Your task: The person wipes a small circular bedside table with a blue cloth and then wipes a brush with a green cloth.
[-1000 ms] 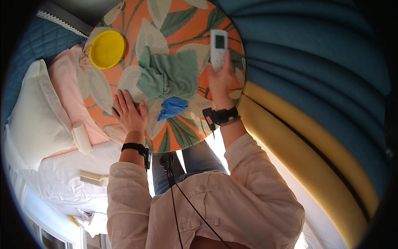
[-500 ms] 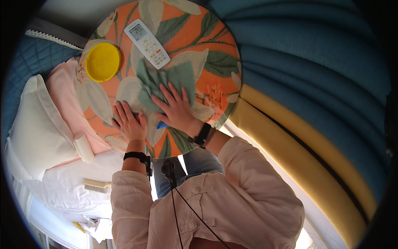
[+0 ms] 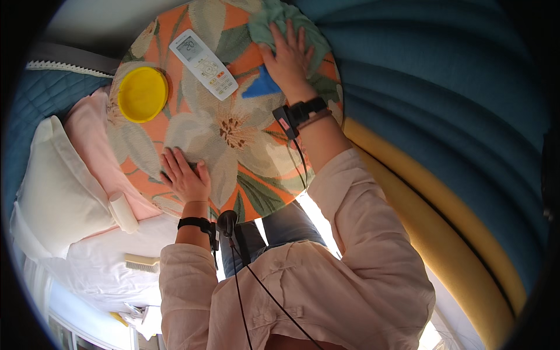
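My right hand (image 3: 290, 65) lies with spread fingers on a crumpled green cloth (image 3: 318, 46), pressing it against the far right part of the round table (image 3: 192, 125). A blue patch (image 3: 261, 83) shows beside that hand; whether it belongs to the cloth I cannot tell. Flat on the near left part of the table rests my left hand (image 3: 186, 178), fingers apart and holding nothing. A white remote control (image 3: 204, 64) with a small screen lies slanted on the far side. To its left is a round yellow dish (image 3: 143, 95).
Orange, floral-patterned fabric shows on the tabletop. A blue and yellow upholstered sofa (image 3: 420, 116) curves along the right. On the left are a white pillow (image 3: 64, 186), a pink one (image 3: 87, 125), a white roll (image 3: 123, 212) and a brush (image 3: 142, 262) on a white sheet.
My right hand has slid the green cloth from the table's middle to its far right edge, and the blue patch has moved along. My left hand has stayed nearly in place.
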`<state>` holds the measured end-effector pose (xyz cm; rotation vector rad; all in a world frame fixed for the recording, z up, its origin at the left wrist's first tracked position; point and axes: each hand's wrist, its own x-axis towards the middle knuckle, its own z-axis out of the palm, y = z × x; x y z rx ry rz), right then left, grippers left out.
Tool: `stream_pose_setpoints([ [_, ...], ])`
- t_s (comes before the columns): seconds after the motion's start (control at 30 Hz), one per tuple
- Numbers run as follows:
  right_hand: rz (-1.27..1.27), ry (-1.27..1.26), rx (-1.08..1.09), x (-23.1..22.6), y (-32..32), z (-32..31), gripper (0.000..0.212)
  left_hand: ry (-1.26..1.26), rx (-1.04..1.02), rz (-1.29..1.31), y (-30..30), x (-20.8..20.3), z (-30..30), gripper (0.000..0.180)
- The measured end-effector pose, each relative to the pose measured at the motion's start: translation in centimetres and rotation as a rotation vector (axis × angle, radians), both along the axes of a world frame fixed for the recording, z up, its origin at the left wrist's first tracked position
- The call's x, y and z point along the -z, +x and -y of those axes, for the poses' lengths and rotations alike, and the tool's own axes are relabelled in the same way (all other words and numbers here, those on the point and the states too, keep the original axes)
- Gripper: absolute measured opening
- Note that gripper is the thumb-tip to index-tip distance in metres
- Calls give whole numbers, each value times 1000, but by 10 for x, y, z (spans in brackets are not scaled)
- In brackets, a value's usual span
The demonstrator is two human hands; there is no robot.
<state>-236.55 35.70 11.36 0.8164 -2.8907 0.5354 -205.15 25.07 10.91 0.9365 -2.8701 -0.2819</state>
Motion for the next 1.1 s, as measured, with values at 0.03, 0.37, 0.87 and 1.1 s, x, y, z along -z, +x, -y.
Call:
stream_pose_setpoints([
  [0.03, -45, 33, -5, 0, 0, 2, 51, -2, -6, -14, -1, 0, 1, 64],
  [0.37, 133, 143, 342, -4, 167, -125, 60, -11, 18, -39, -1, -3, 6, 65],
  [0.87, 74, -147, 250, -1, 191, -186, 50, -63, 5, -45, -3, 4, 1, 65],
  [1.1, 353, 107, 101, -17, 272, -75, 55, -65, 30, -82, 1, 2, 3, 64],
])
